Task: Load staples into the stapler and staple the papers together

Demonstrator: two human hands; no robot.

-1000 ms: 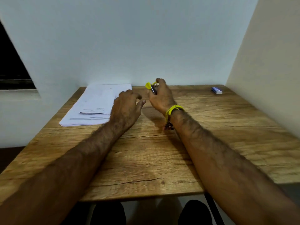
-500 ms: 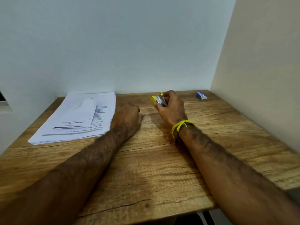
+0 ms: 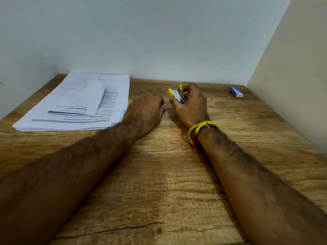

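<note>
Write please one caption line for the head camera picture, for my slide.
Right hand holds a small yellow stapler over the wooden table, left hand resting beside the papers.
</note>
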